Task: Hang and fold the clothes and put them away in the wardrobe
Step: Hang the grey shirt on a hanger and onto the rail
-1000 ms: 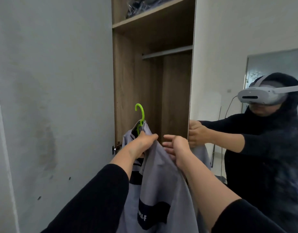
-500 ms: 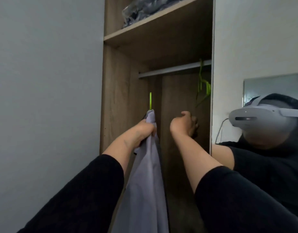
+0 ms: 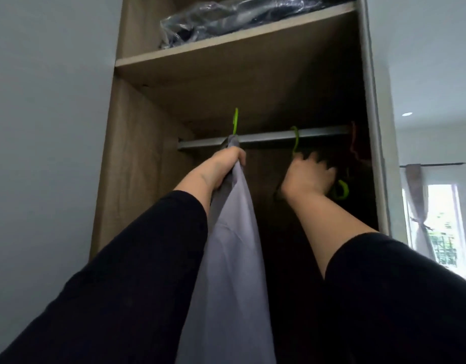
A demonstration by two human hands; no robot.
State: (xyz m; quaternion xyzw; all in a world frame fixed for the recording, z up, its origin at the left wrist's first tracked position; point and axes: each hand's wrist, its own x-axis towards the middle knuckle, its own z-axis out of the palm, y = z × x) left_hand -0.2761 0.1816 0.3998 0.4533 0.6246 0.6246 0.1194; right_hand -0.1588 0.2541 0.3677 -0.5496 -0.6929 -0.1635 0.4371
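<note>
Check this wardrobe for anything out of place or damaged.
Nothing stands out. The left hand holds the grey shirt with its green hanger up at the rail, not yet hooked.

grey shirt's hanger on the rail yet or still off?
Off. Hanger hook pokes above the rail, not over it; left hand grips the grey shirt.

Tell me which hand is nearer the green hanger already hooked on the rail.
Right. The right hand reaches just below that hanger on the rail; the left hand is farther left, gripping the grey shirt.
</note>
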